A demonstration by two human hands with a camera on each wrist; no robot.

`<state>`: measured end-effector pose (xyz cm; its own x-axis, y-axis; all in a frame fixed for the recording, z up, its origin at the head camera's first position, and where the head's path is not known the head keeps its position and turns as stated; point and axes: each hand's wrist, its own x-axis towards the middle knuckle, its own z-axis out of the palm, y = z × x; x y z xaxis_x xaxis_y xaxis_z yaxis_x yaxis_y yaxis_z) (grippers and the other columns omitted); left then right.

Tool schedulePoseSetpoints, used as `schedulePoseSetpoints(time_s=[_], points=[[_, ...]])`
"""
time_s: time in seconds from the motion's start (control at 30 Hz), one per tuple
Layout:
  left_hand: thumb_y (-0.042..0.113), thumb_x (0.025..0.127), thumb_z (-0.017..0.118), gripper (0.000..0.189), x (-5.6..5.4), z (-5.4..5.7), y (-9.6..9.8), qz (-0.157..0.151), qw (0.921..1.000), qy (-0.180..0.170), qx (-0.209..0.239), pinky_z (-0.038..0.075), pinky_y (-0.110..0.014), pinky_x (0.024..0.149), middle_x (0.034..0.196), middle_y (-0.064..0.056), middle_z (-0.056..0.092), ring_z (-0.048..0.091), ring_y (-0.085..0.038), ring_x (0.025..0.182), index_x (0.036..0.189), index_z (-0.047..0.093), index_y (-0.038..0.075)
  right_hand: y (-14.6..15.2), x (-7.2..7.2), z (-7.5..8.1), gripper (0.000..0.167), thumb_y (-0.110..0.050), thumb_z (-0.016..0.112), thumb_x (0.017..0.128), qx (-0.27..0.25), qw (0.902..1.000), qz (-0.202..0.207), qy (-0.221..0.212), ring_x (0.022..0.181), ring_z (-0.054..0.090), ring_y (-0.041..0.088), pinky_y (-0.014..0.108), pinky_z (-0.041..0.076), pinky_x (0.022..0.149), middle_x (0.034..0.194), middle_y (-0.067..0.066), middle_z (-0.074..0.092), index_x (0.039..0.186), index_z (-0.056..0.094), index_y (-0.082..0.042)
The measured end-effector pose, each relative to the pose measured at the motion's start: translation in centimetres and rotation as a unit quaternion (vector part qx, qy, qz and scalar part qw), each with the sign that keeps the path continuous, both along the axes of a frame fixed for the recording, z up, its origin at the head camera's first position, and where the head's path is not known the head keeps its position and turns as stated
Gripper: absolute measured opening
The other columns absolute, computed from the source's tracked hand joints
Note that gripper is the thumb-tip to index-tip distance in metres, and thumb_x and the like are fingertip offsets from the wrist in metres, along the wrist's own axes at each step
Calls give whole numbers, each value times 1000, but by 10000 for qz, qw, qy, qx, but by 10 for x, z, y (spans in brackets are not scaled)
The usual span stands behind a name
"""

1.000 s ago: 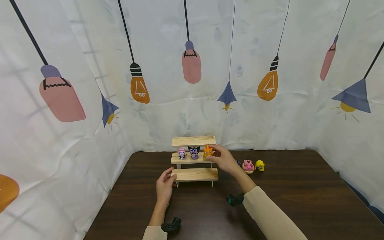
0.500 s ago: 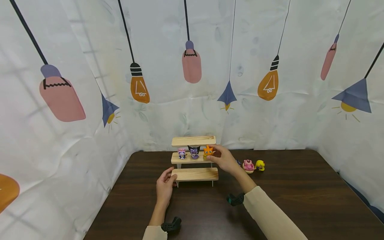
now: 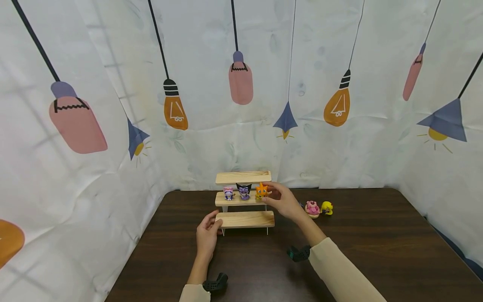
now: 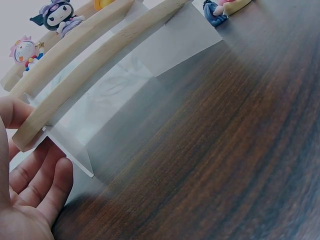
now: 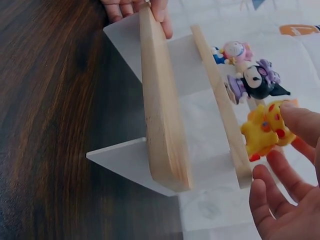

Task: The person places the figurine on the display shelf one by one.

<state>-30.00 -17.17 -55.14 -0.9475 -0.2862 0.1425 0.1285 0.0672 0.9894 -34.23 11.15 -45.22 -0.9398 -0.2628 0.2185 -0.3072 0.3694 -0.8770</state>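
A three-tier wooden display stand (image 3: 245, 219) on clear side panels stands at the back of the table. My left hand (image 3: 206, 238) grips the left end of its lowest shelf, thumb above and fingers below. At the right end of the middle shelf stands a yellow-and-orange figurine (image 5: 257, 134). Beside it is my right hand (image 3: 283, 202), its thumb tip right at the figurine's head and its fingers spread apart behind. Further left on that shelf stand a black-and-purple figurine (image 3: 244, 193) and a small pink-haired figurine (image 3: 228, 193).
Right of the stand, a pink figurine (image 3: 312, 209) and a yellow figurine (image 3: 326, 208) sit on the dark wooden table (image 3: 362, 251). A blue figurine (image 4: 215, 14) is next to the pink one, mostly hidden by my right hand in the head view. A lamp-patterned cloth (image 3: 211, 147) hangs behind.
My right hand has shifted slightly right, its thumb drawing back a little from the yellow-and-orange figurine, which keeps its place on the shelf. The left hand has not moved.
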Motion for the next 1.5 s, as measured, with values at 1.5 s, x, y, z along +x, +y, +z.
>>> schedulePoseSetpoints(time_s=[1.5], points=[[9,97,68,38,1,-1,-2,-21,9997,-112,218,59,-27,66,105,-5,65,63,-7,75,135,67,7,151,45,-42,23,-26,66,100,-2811,9262,-2433,-631,84,67,8,20,59,80,94,-12,68,117,66,-9]])
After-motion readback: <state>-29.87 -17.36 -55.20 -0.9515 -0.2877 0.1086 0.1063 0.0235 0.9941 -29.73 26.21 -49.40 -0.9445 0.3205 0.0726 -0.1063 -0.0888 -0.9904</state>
